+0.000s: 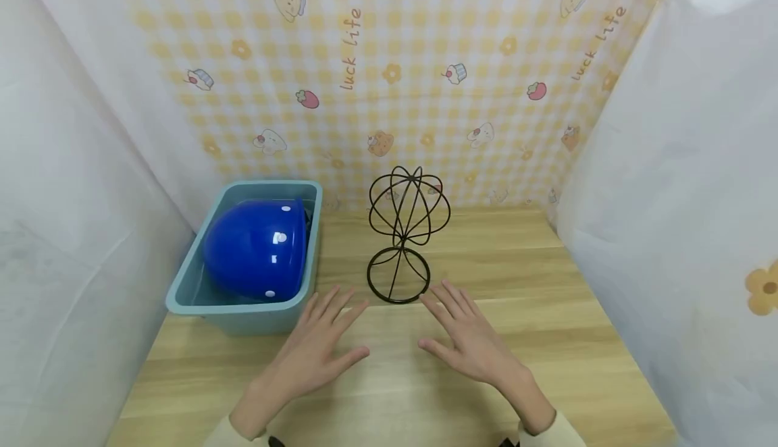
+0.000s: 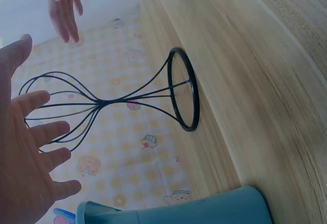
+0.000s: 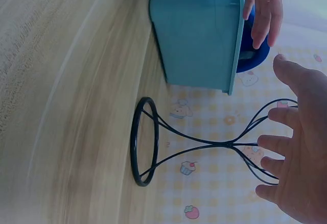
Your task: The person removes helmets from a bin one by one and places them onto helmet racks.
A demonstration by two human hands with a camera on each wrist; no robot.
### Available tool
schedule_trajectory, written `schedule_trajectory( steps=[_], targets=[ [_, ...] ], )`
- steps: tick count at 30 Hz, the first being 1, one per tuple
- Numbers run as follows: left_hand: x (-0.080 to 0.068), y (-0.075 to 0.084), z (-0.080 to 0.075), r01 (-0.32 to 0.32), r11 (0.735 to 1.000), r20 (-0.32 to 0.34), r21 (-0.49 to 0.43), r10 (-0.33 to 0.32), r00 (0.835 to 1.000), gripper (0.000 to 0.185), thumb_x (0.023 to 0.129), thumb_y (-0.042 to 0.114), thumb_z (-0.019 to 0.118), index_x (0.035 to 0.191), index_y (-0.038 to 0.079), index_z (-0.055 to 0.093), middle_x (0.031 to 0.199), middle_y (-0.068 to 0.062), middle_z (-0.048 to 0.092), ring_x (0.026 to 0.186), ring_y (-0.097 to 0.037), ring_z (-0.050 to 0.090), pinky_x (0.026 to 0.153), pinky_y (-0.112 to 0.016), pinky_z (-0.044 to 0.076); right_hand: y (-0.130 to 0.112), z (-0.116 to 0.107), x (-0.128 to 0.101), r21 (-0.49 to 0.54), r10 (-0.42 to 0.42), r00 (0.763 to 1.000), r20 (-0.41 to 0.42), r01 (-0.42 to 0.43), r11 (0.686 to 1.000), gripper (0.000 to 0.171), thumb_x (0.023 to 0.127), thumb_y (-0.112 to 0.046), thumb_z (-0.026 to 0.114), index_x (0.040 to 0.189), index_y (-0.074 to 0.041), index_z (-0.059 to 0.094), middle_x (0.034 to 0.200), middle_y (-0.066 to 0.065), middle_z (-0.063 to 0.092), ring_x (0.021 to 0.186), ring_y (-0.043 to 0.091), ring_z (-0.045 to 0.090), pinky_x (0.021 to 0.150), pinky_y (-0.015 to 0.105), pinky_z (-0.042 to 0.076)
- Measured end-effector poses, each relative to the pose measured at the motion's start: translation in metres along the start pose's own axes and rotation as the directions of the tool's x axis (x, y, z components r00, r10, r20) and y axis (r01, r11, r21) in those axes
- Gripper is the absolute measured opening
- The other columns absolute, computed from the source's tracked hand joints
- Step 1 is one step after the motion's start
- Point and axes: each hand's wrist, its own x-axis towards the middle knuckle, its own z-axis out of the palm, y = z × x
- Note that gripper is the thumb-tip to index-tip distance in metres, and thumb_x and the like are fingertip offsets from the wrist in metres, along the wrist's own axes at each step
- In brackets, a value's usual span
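Just short of the upright black wire stand point(image 1: 404, 234) on the wooden surface point(image 1: 547, 339), the left hand point(image 1: 316, 349) and right hand point(image 1: 471, 339) hover on either side, fingers spread and holding nothing, flanking its ring base, the blue helmet point(image 1: 258, 248) resting in the teal bin point(image 1: 243, 315) nearby.

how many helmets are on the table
1. The blue helmet lies in the teal bin at the left of the table; anything beneath it in the bin would be hidden.
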Motion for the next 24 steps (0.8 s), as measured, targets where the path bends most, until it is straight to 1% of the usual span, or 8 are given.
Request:
schedule_trajectory(
  steps=[2,5,8,10,13,16,19,24],
  targets=[
    [-0.001,-0.001,-0.001,0.008,1.0,-0.004,-0.003,-0.008,1.0,0.065,0.082,0.062,0.045,0.139,0.036,0.026,0.148,0.007,0.021,0.138,-0.025,0.013,0.108,-0.052,0.009,-0.001,0.001,0.0,0.004,-0.002,1.0,0.002,0.002,1.0,0.068,0.084,-0.06,0.043,0.141,-0.025,0.026,0.148,-0.004,0.02,0.139,0.021,0.01,0.112,0.04,0.004],
    [-0.002,-0.003,-0.004,0.012,1.0,-0.014,0.015,-0.011,1.0,0.064,0.083,0.063,0.042,0.139,0.036,0.025,0.147,0.005,0.023,0.137,-0.026,0.016,0.106,-0.055,0.013,-0.002,0.001,0.002,-0.001,-0.008,1.0,0.005,0.008,1.0,0.069,0.085,-0.06,0.043,0.142,-0.028,0.021,0.149,-0.003,0.017,0.139,0.021,0.01,0.111,0.041,0.005],
    [-0.005,-0.005,-0.007,0.017,1.0,-0.003,0.026,-0.017,1.0,0.064,0.084,0.064,0.038,0.139,0.036,0.023,0.147,0.004,0.022,0.137,-0.028,0.017,0.105,-0.057,0.015,-0.003,0.0,0.006,-0.011,-0.023,1.0,0.003,0.023,1.0,0.069,0.085,-0.06,0.043,0.142,-0.028,0.02,0.149,-0.003,0.016,0.139,0.021,0.01,0.111,0.043,0.007],
    [-0.006,-0.006,-0.01,0.019,0.999,0.005,0.028,-0.019,1.0,0.064,0.084,0.065,0.036,0.14,0.036,0.022,0.148,0.003,0.021,0.137,-0.028,0.016,0.105,-0.056,0.015,-0.005,-0.001,0.008,-0.008,-0.022,1.0,0.009,0.022,1.0,0.069,0.085,-0.06,0.042,0.142,-0.03,0.019,0.149,-0.005,0.015,0.139,0.021,0.008,0.111,0.043,0.008],
    [-0.009,-0.008,-0.013,0.018,0.999,-0.001,0.034,-0.018,1.0,0.064,0.084,0.065,0.036,0.14,0.035,0.022,0.148,0.003,0.021,0.137,-0.028,0.016,0.105,-0.056,0.014,-0.007,-0.003,0.011,-0.005,-0.029,0.999,0.018,0.029,1.0,0.069,0.085,-0.06,0.042,0.142,-0.031,0.017,0.149,-0.007,0.014,0.139,0.02,0.007,0.111,0.045,0.009],
    [-0.014,-0.009,-0.016,0.034,0.999,-0.009,0.039,-0.033,0.999,0.065,0.084,0.065,0.037,0.14,0.036,0.023,0.147,0.003,0.023,0.136,-0.027,0.017,0.105,-0.056,0.015,-0.01,-0.003,0.014,0.002,-0.032,0.999,0.033,0.032,0.999,0.069,0.085,-0.061,0.041,0.142,-0.032,0.015,0.149,-0.009,0.014,0.139,0.019,0.006,0.111,0.044,0.008],
    [-0.019,-0.01,-0.02,0.071,0.997,0.001,0.043,-0.072,0.997,0.064,0.084,0.066,0.036,0.139,0.038,0.022,0.146,0.003,0.025,0.137,-0.027,0.017,0.104,-0.056,0.016,-0.012,-0.004,0.016,0.001,-0.042,0.999,0.034,0.042,0.999,0.069,0.085,-0.061,0.04,0.142,-0.031,0.015,0.149,-0.009,0.015,0.139,0.019,0.006,0.112,0.041,0.005],
    [-0.027,-0.01,-0.026,0.15,0.988,0.029,0.041,-0.152,0.988,0.064,0.082,0.068,0.035,0.138,0.044,0.017,0.147,0.004,0.026,0.138,-0.025,0.013,0.106,-0.054,0.014,-0.015,-0.006,0.022,-0.002,-0.065,0.998,0.017,0.065,0.998,0.068,0.085,-0.06,0.04,0.142,-0.029,0.018,0.149,-0.007,0.017,0.139,0.018,0.007,0.112,0.038,0.002]
  ],
)
